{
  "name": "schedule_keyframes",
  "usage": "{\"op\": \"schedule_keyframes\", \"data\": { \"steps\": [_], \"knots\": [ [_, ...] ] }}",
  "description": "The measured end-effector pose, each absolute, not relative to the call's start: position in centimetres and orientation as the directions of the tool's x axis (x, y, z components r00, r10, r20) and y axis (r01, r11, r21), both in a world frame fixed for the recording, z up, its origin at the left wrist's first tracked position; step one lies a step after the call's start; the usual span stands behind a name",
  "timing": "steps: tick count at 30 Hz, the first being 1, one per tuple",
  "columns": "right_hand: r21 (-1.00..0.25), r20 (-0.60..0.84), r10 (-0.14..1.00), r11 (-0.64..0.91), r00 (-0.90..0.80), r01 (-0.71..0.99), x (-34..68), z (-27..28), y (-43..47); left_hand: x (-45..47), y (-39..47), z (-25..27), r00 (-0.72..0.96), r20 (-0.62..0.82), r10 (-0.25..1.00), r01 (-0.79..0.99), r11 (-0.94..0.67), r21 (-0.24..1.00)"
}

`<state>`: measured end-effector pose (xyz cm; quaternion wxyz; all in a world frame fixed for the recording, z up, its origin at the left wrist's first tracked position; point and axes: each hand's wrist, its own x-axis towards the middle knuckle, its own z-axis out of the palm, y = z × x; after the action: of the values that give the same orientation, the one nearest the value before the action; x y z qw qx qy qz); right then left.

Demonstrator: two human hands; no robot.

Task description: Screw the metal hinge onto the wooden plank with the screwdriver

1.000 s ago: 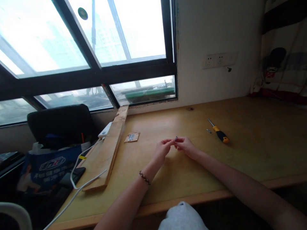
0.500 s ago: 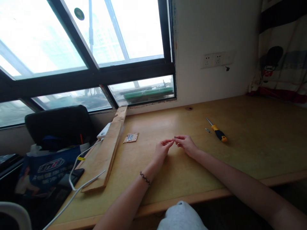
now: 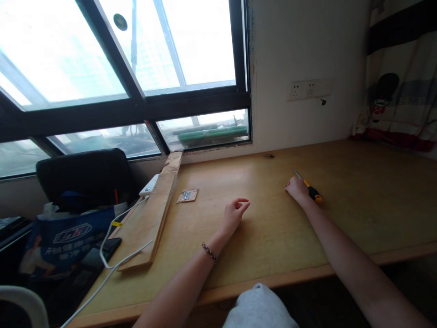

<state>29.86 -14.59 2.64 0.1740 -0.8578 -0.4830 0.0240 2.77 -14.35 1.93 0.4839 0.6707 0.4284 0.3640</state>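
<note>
My left hand (image 3: pixel 235 213) is raised slightly over the middle of the table, thumb and forefinger pinched together. Whatever may be between those fingertips is too small to make out. My right hand (image 3: pixel 297 189) is farther right, its fingers closed and pointing left. A tiny dark speck shows at its fingertips, too small to name. Just behind that hand lies a yellow-and-black screwdriver (image 3: pixel 314 195), its shaft pointing away and partly covered by the hand. On the left of the table, a small cardboard piece (image 3: pixel 193 195) carries several small metal parts (image 3: pixel 186 195).
Along the table's left side lies a wooden board (image 3: pixel 150 232), with a white power strip (image 3: pixel 149 186) and a white cable (image 3: pixel 102 255) beside it. A black chair (image 3: pixel 85 175) and a blue bag (image 3: pixel 71 237) stand left of the table (image 3: pixel 266 246). A window and wall sockets (image 3: pixel 303 90) are behind.
My right hand has parted from my left and moved right, to beside the screwdriver, covering the small metal pieces there. My left hand has stayed nearly in place, still pinched.
</note>
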Motion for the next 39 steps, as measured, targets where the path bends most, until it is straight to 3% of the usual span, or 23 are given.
{"op": "schedule_keyframes", "data": {
  "steps": [6, 25, 28, 32, 36, 39],
  "knots": [
    [-0.333, 0.014, 0.788, -0.577, 0.616, 0.746, 30.6, 2.4, -14.2, 2.7, -14.2, 1.8, 0.361, 0.107, 0.926, 0.229, -0.199, 0.953],
    [-0.203, 0.072, 0.766, -0.616, 0.639, 0.761, 30.8, 2.2, -14.3, 2.3, -13.7, 1.4, 0.342, 0.152, 0.927, 0.337, -0.272, 0.902],
    [-0.173, 0.089, 0.774, -0.608, 0.627, 0.775, 30.8, 2.1, -14.3, 1.6, -13.0, 1.4, 0.333, 0.226, 0.915, 0.435, -0.362, 0.825],
    [-0.121, 0.146, 0.820, -0.541, 0.554, 0.832, 29.7, 2.0, -14.3, -0.6, -10.8, 1.8, 0.255, 0.315, 0.914, 0.687, -0.400, 0.606],
    [-0.115, 0.198, 0.885, -0.407, 0.422, 0.906, 27.1, 2.0, -14.4, -4.0, -8.1, 2.3, 0.046, 0.324, 0.945, 0.895, -0.182, 0.406],
    [-0.140, 0.238, 0.914, -0.302, 0.329, 0.943, 24.9, 1.9, -14.7, -6.9, -6.4, 2.2, -0.140, 0.302, 0.943, 0.933, 0.023, 0.360]
  ]
}}
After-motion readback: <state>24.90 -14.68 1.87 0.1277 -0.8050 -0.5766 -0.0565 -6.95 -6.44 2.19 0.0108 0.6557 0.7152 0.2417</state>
